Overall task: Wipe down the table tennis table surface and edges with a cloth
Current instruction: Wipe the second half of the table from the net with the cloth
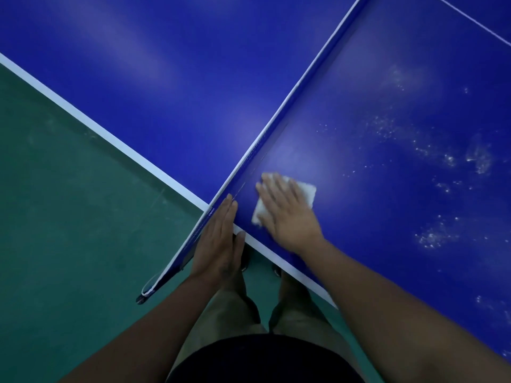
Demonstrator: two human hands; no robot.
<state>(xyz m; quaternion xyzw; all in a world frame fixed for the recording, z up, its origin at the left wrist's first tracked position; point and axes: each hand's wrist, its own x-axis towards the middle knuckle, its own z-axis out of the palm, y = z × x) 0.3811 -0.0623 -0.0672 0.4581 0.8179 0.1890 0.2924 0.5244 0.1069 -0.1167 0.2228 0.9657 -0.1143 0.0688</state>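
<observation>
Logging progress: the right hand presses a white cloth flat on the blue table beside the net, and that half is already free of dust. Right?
Not quite. In the head view the right hand presses the white cloth flat on the blue table beside the net, but white dust specks dot that half.

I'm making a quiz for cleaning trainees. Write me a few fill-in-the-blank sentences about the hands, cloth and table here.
1. The white cloth lies under the ____ hand.
2. The left hand rests flat against the ____.
3. The dust specks lie on the ____ half of the table as the cloth.
Missing words: right; net; same.
</observation>
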